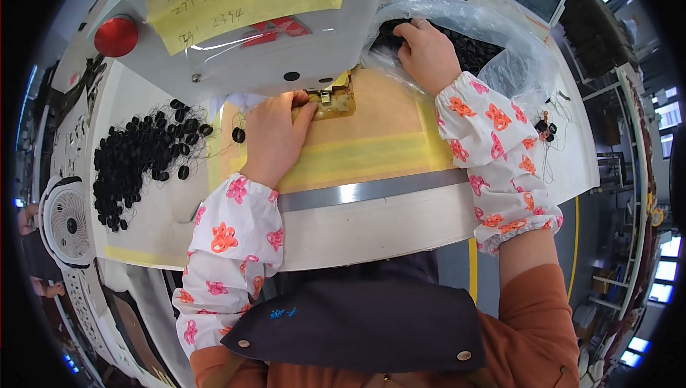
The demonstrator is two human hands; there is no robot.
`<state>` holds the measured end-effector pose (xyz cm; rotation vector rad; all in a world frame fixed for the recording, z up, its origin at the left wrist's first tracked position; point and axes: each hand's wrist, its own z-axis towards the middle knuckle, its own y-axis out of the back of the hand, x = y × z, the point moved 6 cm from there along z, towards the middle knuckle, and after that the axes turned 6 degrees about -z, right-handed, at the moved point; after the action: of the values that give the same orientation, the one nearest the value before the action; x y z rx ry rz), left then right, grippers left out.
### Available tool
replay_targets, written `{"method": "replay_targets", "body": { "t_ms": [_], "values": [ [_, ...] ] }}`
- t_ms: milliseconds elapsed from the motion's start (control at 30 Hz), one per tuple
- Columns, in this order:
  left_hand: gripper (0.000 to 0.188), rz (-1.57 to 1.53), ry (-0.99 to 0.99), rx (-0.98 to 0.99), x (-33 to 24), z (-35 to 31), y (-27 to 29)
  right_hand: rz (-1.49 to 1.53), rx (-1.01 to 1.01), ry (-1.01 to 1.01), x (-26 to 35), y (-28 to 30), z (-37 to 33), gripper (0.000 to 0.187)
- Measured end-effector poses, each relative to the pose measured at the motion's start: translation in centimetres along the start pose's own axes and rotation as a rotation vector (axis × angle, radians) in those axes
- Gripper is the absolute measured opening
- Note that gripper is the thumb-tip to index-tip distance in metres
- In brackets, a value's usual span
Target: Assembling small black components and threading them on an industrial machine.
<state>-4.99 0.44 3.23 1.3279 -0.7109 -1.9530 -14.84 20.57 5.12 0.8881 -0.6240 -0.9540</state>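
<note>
Left hand [277, 134]: located at upper centre of the frame, thumb and fingers drawn together beside the metal foot [326, 97] of a pale machine [250, 59]. Whether they pinch a piece cannot be told. Right hand [431, 58]: located at upper right, fingers bent down among black pieces [471, 51] in a clear plastic bag [525, 66]; fingertips partly hidden, grip cannot be determined. A heap of black, threaded pieces [132, 163] lies on the pale surface [357, 227] at left of the frame. One single black piece [238, 135] lies just beside the left hand. A small cluster [545, 129] with loose threads lies right of the right sleeve [493, 152].
</note>
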Motion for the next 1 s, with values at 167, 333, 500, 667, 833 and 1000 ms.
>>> {"method": "replay_targets", "body": {
  "t_ms": [167,333,500,667,833,1000],
  "values": [
    [0.018,-0.007,-0.011,0.035,0.5,0.3,-0.8,0.587,0.104,-0.128,0.6,-0.1,-1.0,0.024],
    [0.023,-0.242,0.051,-0.066,1.2,-0.1,0.3,1.261,0.416,-0.341,6.1,-0.3,-3.6,0.021],
    [0.024,-0.143,0.055,-0.007,1.7,0.0,0.2,1.265,0.522,-0.37,8.3,-1.2,-5.3,0.009],
    [0.024,0.018,0.135,0.094,1.9,0.3,-0.1,1.481,0.549,-0.477,9.0,-1.4,-5.5,0.017],
    [0.023,0.072,0.005,0.057,1.0,0.6,-0.8,1.463,0.507,-0.42,8.9,-1.4,-6.1,0.019],
    [0.021,-0.155,-0.063,-0.003,1.6,0.2,-0.3,1.49,0.512,-0.437,9.0,-0.9,-6.3,0.018]
  ]
}}
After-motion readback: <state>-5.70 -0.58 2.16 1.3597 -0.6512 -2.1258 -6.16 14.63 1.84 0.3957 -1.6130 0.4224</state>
